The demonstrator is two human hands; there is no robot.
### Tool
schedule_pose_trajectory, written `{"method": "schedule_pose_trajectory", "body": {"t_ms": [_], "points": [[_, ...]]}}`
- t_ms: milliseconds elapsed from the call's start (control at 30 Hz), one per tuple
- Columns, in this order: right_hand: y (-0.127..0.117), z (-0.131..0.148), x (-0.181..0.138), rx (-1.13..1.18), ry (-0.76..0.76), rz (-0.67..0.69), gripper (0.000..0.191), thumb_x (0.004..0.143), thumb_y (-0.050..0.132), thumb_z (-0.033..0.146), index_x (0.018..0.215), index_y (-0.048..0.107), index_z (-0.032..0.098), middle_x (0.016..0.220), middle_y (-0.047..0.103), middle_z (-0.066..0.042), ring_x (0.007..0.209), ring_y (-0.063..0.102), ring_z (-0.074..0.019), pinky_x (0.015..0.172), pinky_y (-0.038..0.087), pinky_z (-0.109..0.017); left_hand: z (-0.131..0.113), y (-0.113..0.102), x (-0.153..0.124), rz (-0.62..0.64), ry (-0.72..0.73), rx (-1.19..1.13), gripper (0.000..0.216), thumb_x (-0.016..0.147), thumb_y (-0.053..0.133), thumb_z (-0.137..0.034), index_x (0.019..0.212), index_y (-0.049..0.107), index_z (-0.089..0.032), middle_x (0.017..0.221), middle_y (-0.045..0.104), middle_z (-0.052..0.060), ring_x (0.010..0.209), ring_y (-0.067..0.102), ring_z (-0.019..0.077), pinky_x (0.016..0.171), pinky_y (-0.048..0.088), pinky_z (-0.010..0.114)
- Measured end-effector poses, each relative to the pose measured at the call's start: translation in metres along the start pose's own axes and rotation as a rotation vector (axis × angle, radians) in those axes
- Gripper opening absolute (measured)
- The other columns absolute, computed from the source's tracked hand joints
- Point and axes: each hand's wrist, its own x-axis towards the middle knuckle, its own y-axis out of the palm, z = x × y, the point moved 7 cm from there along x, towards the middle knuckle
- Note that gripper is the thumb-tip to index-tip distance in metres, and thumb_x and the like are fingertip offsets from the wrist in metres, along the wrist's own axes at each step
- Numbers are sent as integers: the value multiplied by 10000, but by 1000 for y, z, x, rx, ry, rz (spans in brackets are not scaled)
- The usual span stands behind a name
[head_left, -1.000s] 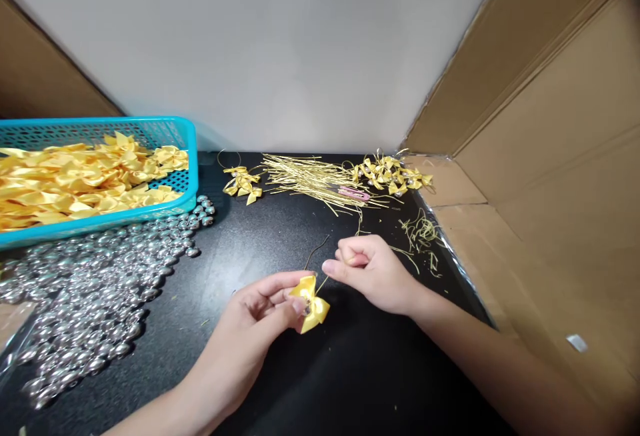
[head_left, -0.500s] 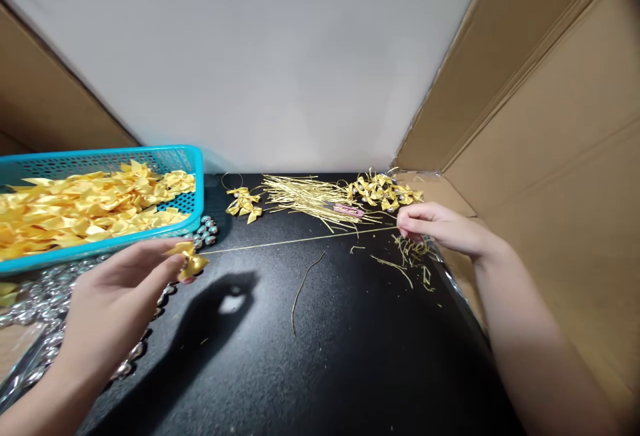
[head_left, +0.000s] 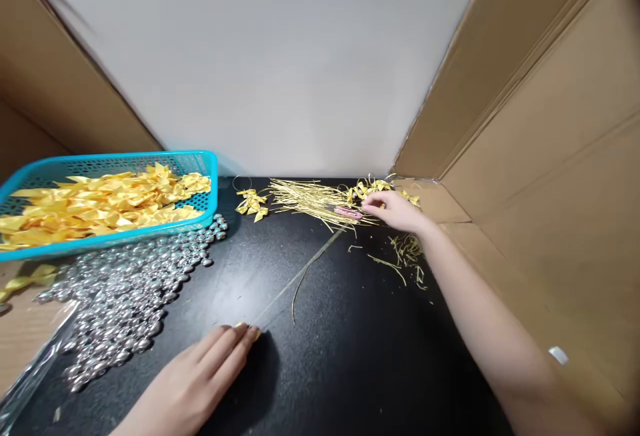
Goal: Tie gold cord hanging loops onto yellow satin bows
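Note:
My left hand [head_left: 200, 373] lies low on the black table [head_left: 350, 356], fingers pressed together over a yellow ribbon bow [head_left: 256, 334] that only peeks out at the fingertips. A thin gold thread [head_left: 300, 276] runs taut from that bow up and to the right, towards my right hand [head_left: 395, 211]. That hand is stretched to the far edge, its fingers curled and pinched beside a pink clip [head_left: 347, 212] on the bundle of gold threads [head_left: 310, 197]. A pile of finished bows [head_left: 373, 188] lies just behind it.
A turquoise basket [head_left: 200, 159] full of yellow bows stands at the left, with several silver beads [head_left: 130, 289] spread in front of it. A few bows [head_left: 251, 203] lie at the back, thread scraps [head_left: 407, 253] at the right. Cardboard walls [head_left: 540, 129] close in both sides.
My left hand came down from the basket to the table's front with the bow. My right hand moved back and left to the thread bundle. The thread now slants instead of running level.

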Motion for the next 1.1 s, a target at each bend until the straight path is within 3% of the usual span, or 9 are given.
{"method": "schedule_pose_trajectory", "body": {"t_ms": [233, 400, 500, 567, 667, 733, 900, 967, 1100], "points": [[61, 35, 92, -85, -67, 52, 81, 791, 645, 147, 748, 713, 147, 760, 697, -26, 705, 590, -132, 655, 396, -232, -48, 25, 5, 238, -113, 65, 543, 742, 355, 68, 1140, 667, -130, 991, 701, 105, 858, 654, 219, 758, 579, 292], [84, 38, 105, -166, -54, 29, 55, 782, 681, 186, 781, 734, 171, 850, 696, -53, 836, 588, -191, 750, 408, -293, -76, 30, 25, 308, -120, 30, 546, 713, 397, 72, 1183, 640, -61, 955, 689, 127, 813, 637, 214, 727, 586, 286], [76, 45, 86, -208, -79, -54, 176, 810, 668, 234, 975, 713, 193, 1091, 635, -99, 1073, 490, -271, 881, 373, -407, -84, 29, 30, 334, -152, -3, 559, 702, 413, 75, 1196, 635, -61, 955, 687, 126, 812, 632, 210, 710, 581, 266], [72, 55, 63, -217, -148, -70, 248, 817, 673, 264, 1062, 678, 224, 1193, 576, -86, 1148, 423, -270, 943, 332, -435, -87, 28, 33, 336, -183, -5, 572, 689, 412, 89, 1192, 637, -62, 954, 686, 123, 818, 631, 210, 717, 579, 267], [85, 76, 17, -219, -408, 95, 180, 730, 773, 330, 882, 708, 258, 1108, 589, -26, 1107, 440, -232, 990, 294, -421, -93, 28, 37, 303, -170, -33, 556, 684, 418, 91, 1174, 642, -47, 944, 684, 129, 809, 638, 217, 708, 588, 281], [96, 80, -10, -239, -488, 183, 162, 742, 768, 335, 856, 705, 239, 1042, 597, -32, 1040, 462, -226, 957, 309, -423, -95, 28, 41, 263, -152, -72, 514, 703, 435, 74, 1161, 641, -33, 934, 681, 138, 775, 647, 226, 661, 599, 298], [98, 64, -44, -379, -356, 126, 84, 873, 630, 230, 808, 650, 181, 997, 617, -63, 1002, 477, -225, 907, 310, -404, -76, 8, 40, 116, -222, -338, 329, 878, 460, -98, 1164, 621, -102, 974, 663, 114, 803, 676, 209, 676, 608, 298], [89, 55, -53, -481, -280, 114, 92, 893, 593, 213, 821, 629, 168, 964, 629, -77, 972, 491, -233, 866, 322, -390, -56, -3, 32, 64, -290, -471, 273, 920, 440, -167, 1121, 625, -165, 940, 654, 69, 781, 679, 165, 688, 593, 251], [58, 37, -72, -579, -102, 99, 115, 917, 533, 167, 830, 606, 155, 843, 653, -72, 832, 545, -216, 791, 346, -361, -9, -11, 16, 18, -444, -464, 204, 922, 481, -295, 1013, 645, -215, 908, 654, 42, 760, 680, 182, 651, 573, 285]]}}
